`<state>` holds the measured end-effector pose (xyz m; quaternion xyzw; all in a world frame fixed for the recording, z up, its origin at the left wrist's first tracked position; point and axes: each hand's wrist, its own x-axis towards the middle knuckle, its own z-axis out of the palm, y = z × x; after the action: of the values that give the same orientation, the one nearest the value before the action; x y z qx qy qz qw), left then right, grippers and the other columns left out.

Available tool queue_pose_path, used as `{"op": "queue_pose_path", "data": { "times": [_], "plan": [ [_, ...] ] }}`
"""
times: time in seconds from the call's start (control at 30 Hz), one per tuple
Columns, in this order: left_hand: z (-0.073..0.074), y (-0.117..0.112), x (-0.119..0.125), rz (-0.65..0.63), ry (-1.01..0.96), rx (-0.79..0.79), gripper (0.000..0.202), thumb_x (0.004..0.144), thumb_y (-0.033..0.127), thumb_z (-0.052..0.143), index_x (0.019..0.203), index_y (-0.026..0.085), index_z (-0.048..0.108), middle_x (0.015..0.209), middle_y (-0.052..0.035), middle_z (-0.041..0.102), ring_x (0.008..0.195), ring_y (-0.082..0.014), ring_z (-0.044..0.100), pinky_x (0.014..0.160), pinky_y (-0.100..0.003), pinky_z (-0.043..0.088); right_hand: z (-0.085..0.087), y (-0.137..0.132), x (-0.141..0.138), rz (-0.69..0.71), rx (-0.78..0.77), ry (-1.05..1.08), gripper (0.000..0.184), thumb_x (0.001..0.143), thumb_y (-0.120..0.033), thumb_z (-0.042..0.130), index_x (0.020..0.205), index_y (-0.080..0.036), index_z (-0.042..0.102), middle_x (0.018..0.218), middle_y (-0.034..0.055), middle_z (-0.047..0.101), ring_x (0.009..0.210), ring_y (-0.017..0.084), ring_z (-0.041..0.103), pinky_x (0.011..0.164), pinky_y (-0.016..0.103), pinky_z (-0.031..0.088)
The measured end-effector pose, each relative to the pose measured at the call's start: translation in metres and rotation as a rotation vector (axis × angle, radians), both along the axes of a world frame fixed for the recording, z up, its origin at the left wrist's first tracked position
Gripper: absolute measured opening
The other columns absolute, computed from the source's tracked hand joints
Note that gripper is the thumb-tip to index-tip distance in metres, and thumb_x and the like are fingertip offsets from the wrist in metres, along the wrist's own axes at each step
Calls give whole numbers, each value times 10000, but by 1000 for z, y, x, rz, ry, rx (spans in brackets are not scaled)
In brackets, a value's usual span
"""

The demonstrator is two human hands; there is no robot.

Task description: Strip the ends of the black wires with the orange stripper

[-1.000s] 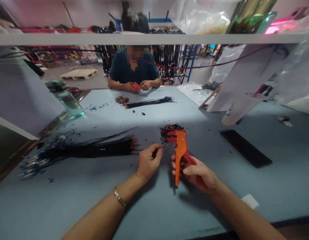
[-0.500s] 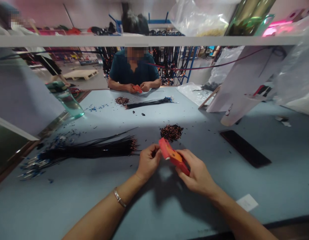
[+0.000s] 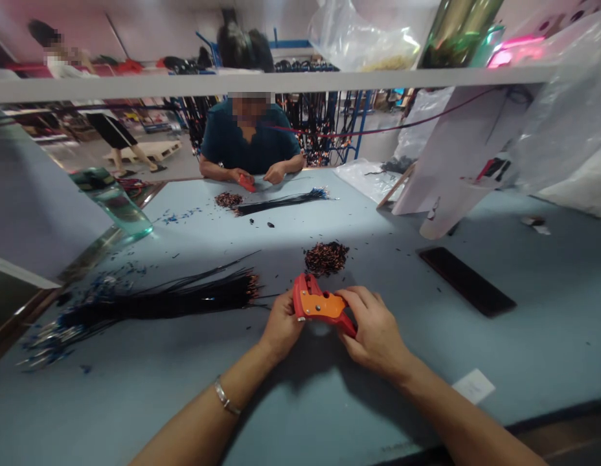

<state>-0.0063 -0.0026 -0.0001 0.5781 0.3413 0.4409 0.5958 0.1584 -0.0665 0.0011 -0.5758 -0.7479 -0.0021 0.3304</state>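
My right hand (image 3: 378, 327) is wrapped round the handles of a red and orange wire stripper (image 3: 324, 305). Its jaw end reaches my left hand (image 3: 281, 331) and partly covers those fingertips. A thin black wire (image 3: 264, 305) runs into the closed fingers of my left hand from the left; its end is hidden behind the tool. To the left lies a bundle of black wires (image 3: 169, 299), with bare copper ends on the right and blue-sleeved metal terminals on the left. Just beyond the stripper is a pile of black and copper scraps (image 3: 326, 259).
Across the table (image 3: 300, 421) a co-worker (image 3: 252, 139) holds a red tool (image 3: 246, 182) near a smaller wire bundle (image 3: 281, 202). A phone (image 3: 468, 281) and white paper (image 3: 474, 386) lie right. A bottle (image 3: 113, 204) leans left; a shelf (image 3: 291, 81) crosses above.
The wire stripper has turned so its orange side faces me, and its jaws have moved left over my left fingertips. The view has shifted slightly. The person walking in the background has moved right.
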Motion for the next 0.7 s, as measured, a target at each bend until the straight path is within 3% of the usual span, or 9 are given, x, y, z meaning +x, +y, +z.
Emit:
{"op": "queue_pose_path", "data": {
  "times": [0.1, 0.3, 0.5, 0.7],
  "plan": [
    [-2, 0, -1, -16, 0, -3, 78, 626, 163, 676, 603, 132, 608, 561, 31, 581, 550, -91, 487, 584, -191, 416, 0, 1, 0, -2, -18, 10, 402, 683, -148, 525, 1085, -133, 511, 1023, 143, 584, 882, 277, 528, 771, 419, 426],
    [0, -1, 0, -31, 6, -12, 121, 618, 227, 699, 664, 135, 635, 626, 12, 616, 588, -105, 500, 612, -207, 420, 0, 2, 0, -3, -45, -10, 372, 685, -146, 503, 1057, -139, 525, 980, 136, 586, 831, 260, 525, 750, 401, 429],
    [5, -1, 0, -37, 59, 34, 242, 645, 272, 686, 520, 140, 525, 517, 40, 504, 531, -84, 412, 574, -201, 375, -1, 3, 1, -10, -6, -89, 314, 700, -163, 497, 1005, -135, 566, 896, 116, 604, 756, 238, 525, 703, 361, 425],
    [3, -1, 1, -53, 101, -1, 264, 661, 292, 634, 497, 153, 481, 493, 45, 458, 500, -80, 370, 531, -200, 329, -3, 4, 1, -61, 6, -168, 199, 699, -159, 470, 864, -149, 580, 776, 94, 614, 647, 213, 492, 640, 329, 386]
  ]
}}
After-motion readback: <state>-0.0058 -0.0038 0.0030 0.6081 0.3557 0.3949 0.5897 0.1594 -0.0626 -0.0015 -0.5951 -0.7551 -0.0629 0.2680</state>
